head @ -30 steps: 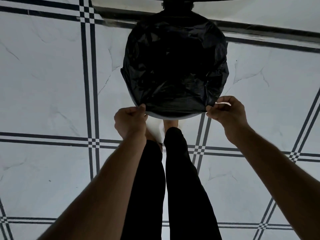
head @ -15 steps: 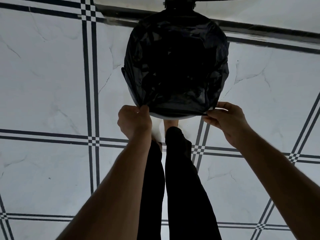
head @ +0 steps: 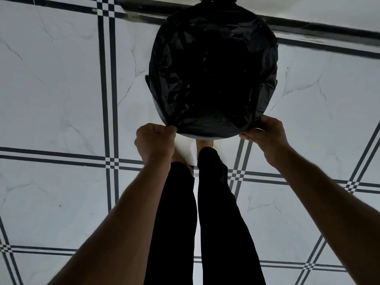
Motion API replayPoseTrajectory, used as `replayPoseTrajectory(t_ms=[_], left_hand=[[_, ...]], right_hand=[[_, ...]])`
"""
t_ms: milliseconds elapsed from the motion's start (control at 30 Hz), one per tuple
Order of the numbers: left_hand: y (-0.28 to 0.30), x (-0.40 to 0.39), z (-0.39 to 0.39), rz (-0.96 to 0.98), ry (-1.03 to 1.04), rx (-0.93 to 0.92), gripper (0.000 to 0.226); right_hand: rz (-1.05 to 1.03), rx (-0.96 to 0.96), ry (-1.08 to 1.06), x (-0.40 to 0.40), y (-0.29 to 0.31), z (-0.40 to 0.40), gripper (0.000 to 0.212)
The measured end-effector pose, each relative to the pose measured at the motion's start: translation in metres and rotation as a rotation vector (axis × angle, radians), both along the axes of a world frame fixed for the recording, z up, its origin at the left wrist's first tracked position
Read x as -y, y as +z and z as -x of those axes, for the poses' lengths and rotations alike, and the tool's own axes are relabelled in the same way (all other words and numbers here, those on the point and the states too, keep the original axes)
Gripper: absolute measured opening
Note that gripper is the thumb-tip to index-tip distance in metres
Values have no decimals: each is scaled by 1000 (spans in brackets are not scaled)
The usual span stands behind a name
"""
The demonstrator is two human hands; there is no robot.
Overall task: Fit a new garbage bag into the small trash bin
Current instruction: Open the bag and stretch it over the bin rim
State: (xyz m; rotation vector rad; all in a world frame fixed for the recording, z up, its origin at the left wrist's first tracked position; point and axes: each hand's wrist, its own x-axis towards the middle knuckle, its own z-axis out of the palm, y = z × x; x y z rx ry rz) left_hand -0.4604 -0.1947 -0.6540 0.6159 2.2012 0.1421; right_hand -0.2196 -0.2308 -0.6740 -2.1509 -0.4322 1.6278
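A black garbage bag (head: pixel 211 75) lies spread over the mouth of the small round trash bin, whose pale rim (head: pixel 205 137) shows along the near side. My left hand (head: pixel 154 144) grips the bag's edge at the near left of the rim. My right hand (head: pixel 267 134) grips the edge at the near right. The bag hides the bin's inside and its far rim.
The bin stands on a white marble-look tile floor (head: pixel 61 99) with dark grid lines. My legs (head: pixel 205 212) in black trousers and bare feet are right in front of the bin. A dark strip (head: pixel 308 25) runs along the wall base behind it.
Both hands have slid a little lower along the near rim, pulling the bag's edge down over it. The bag now looks stretched tighter across the opening.
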Motion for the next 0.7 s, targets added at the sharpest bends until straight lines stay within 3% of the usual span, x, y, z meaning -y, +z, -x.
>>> replayPoseTrajectory(t_ms=[167, 433, 700], left_hand=[[-8, -1, 7, -31, -9, 36, 10], [-14, 5, 32, -94, -129, 239, 6], [-52, -13, 42, -108, -161, 284, 22]], right_hand=[[0, -17, -73, -2, -10, 6, 34], [47, -3, -39, -4, -19, 1, 27], [44, 29, 5, -5, -41, -3, 28]])
